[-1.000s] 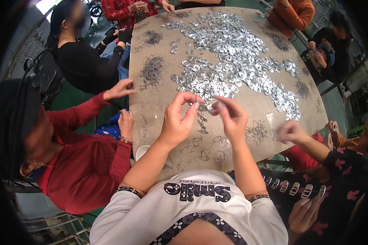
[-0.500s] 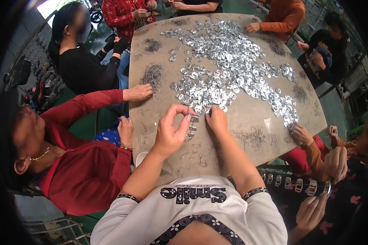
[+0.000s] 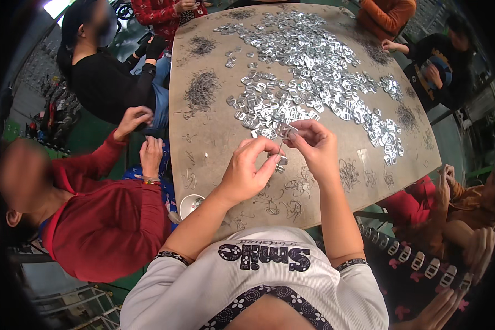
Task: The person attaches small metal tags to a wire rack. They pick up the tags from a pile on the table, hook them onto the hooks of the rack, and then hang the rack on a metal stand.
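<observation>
Compared with half a second ago, I see both hands lifted off the counter [image 3: 203, 137] and drawn together above its near edge. Then they were pressed down among the loose pieces; now my left hand [image 3: 246, 175] is curled shut, thumb and fingertips pinching a small metal piece [image 3: 282, 160] with a thin wire rising from it, and my right hand [image 3: 313, 144] is pinched closed on a second small flat metal piece [image 3: 287, 130] just above and touching that wire. The two hands nearly meet, fingertips close together. I judge this to mean picking up is over and the joining of the two parts is in hand, held in the air and not resting on anything.

Just beyond my right hand's fingertips lies the big heap of silvery metal pieces [image 3: 313, 71], spread across the far half of the counter. Below and between my hands, thin bent wires [image 3: 291, 192] lie scattered on the bare surface; darker wire bundles [image 3: 202, 91] sit well off beyond my left hand.

The only container I can make out is a small white cup [image 3: 188, 204] at the counter's near edge, down and to the left of my left wrist. Something small glints inside, but I cannot tell what.

A person in a red sleeve [image 3: 102, 165] works at my left side.
</observation>
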Available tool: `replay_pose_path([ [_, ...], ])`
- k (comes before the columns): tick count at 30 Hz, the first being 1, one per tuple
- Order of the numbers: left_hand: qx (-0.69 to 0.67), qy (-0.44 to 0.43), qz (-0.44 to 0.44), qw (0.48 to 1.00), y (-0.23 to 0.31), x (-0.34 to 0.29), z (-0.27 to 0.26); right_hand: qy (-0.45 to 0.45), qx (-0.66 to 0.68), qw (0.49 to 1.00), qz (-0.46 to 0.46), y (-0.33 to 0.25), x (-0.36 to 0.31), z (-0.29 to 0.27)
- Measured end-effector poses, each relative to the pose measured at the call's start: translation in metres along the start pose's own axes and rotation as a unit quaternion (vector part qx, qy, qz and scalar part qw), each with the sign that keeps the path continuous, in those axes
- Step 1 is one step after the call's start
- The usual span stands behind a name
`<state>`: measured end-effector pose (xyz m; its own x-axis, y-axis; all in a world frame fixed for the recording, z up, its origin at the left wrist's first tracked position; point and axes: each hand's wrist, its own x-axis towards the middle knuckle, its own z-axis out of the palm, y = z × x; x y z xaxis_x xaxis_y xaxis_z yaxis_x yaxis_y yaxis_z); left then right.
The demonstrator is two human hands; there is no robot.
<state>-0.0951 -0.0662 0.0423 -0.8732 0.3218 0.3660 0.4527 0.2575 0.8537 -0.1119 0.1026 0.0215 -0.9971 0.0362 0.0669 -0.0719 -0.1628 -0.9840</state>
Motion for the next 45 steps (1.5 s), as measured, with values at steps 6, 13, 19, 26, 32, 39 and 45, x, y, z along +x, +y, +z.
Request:
replay_pose_path([
  [6, 0.057, -0.014, 0.041, 0.997, 0.001, 0.004, 0.005, -0.004, -0.023, 0.998, -0.055, -0.029, -0.019, 0.007],
  [13, 0.014, 0.012, 0.108, 0.994, -0.003, 0.011, 0.011, 0.047, -0.093, 0.988, -0.118, -0.04, -0.029, 0.002],
  [19, 0.236, -0.101, -0.041, 0.966, -0.06, -0.017, 0.019, 0.105, -0.125, 0.973, -0.163, -0.045, -0.029, -0.02],
  [26, 0.446, -0.239, -0.021, 0.862, -0.099, -0.065, 0.06, 0.158, -0.143, 0.959, -0.188, -0.049, -0.027, -0.034],
  [32, 0.498, -0.263, -0.004, 0.826, -0.095, -0.067, 0.068, 0.176, -0.128, 0.958, -0.187, -0.047, -0.024, -0.039],
  [39, 0.502, -0.251, 0.004, 0.828, -0.099, -0.069, 0.076, 0.164, -0.114, 0.962, -0.187, -0.051, -0.022, -0.035],
  [45, 0.392, -0.25, -0.074, 0.882, -0.095, -0.049, 0.053, 0.152, -0.119, 0.963, -0.188, -0.047, -0.022, -0.033],
])
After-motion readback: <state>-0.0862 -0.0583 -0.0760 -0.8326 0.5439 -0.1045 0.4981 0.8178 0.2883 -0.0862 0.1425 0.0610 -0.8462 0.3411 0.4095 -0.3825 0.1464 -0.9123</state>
